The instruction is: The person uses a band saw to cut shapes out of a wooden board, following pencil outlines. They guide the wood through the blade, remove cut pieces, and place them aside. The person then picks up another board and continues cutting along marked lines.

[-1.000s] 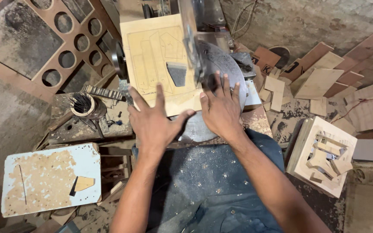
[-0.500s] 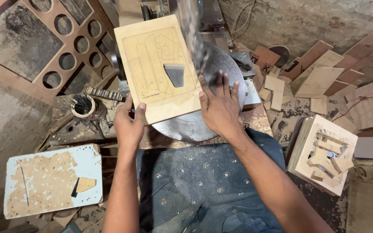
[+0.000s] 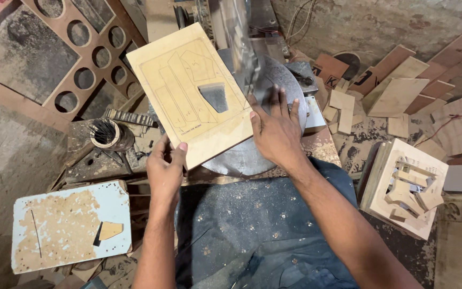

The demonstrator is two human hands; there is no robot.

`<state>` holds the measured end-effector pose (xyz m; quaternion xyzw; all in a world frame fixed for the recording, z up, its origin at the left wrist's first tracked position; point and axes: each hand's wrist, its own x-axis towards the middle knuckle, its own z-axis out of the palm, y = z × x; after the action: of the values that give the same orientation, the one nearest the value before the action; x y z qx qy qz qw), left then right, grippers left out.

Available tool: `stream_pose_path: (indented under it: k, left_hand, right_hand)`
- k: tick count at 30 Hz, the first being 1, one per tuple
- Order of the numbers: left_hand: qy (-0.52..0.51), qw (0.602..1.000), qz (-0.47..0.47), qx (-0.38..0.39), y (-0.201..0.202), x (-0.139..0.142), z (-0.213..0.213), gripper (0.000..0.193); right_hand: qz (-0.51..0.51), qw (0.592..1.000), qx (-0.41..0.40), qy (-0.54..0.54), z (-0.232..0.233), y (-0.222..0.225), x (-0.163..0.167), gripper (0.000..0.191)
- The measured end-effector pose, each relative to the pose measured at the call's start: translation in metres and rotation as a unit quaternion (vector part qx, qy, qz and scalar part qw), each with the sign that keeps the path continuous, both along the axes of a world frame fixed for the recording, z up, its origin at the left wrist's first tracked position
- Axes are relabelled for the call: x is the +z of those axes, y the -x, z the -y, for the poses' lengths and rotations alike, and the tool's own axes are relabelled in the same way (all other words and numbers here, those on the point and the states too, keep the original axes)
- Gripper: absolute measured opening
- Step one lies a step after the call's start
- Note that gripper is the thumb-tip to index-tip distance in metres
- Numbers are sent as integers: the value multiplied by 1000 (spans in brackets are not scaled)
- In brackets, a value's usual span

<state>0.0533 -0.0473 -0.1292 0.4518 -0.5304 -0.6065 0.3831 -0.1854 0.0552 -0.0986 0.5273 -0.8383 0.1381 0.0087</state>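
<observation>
Gripping the wooden board [image 3: 188,96] at its near corner, your left hand [image 3: 166,170] pinches it; your right hand [image 3: 275,131] presses flat, fingers spread, on its edge over the round metal table [image 3: 252,155].

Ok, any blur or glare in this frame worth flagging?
Head view: the saw blade above the pencil-marked board is motion-smeared; both hands, left and right, are sharp; light is soft and even, with no glare; edges bow slightly from the wide lens.
</observation>
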Motion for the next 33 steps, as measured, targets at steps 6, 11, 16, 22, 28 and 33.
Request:
stream_pose_path:
  k: [6, 11, 16, 22, 28, 33]
  left_hand:
    - [-22, 998, 60, -5, -10, -7, -11, 44]
    - [-163, 986, -13, -42, -9, -6, -35, 30]
    - [-249, 958, -131, -46, 19, -6, -97, 16]
    - [-299, 920, -252, 8, 73, -7, -162, 24]
    - [-257, 931, -260, 13, 84, -8, -166, 26]
    - [-261, 930, -257, 12, 84, -6, -165, 28]
  right_hand:
    - [4, 1000, 4, -8, 3, 7, 0, 47]
    - [7, 998, 16, -52, 8, 21, 0, 50]
    - [15, 999, 15, -25, 17, 33, -1, 52]
    - [-9, 999, 30, -5, 28, 41, -3, 46]
    - [-17, 998, 52, 6, 30, 47, -8, 45]
    - [-11, 999, 48, -3, 32, 48, -8, 47]
